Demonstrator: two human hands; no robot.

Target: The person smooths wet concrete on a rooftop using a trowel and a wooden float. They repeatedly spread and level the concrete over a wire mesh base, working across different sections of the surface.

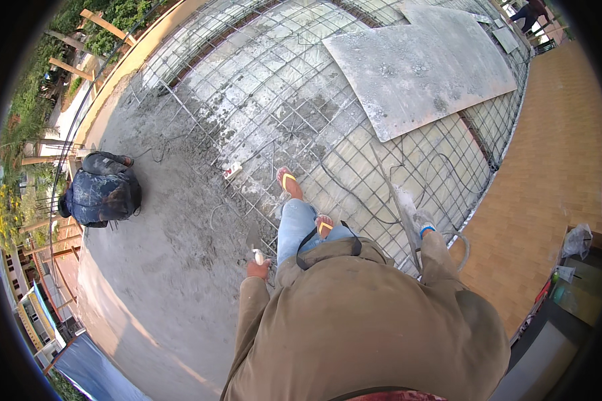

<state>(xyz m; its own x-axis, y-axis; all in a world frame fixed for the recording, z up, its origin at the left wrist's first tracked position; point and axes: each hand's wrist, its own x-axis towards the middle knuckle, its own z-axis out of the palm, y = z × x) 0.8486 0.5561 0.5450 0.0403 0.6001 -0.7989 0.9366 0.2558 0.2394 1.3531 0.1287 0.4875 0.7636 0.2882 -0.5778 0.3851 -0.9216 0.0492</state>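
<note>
At my left side, my left hand (257, 269) is closed round the pale handle of a trowel (253, 236), its blade over the edge of the wet concrete (174, 200). My right hand (424, 220), in a dusty whitish glove with a blue cuff, grips a long, narrow straightedge (406, 217). That straightedge slants over the steel rebar mesh (354, 180). The fingers of my right hand are partly hidden. My feet, in flip-flops with yellow straps, are on the mesh near the concrete's edge.
A crouching co-worker (105, 190) in dark clothes is at the far left. Large grey sheets (421, 77) lie over the mesh ahead. A red-and-white object (232, 171) sits by the concrete. Dark cables loop across the mesh. Tan tiled surface (542, 147) borders the right.
</note>
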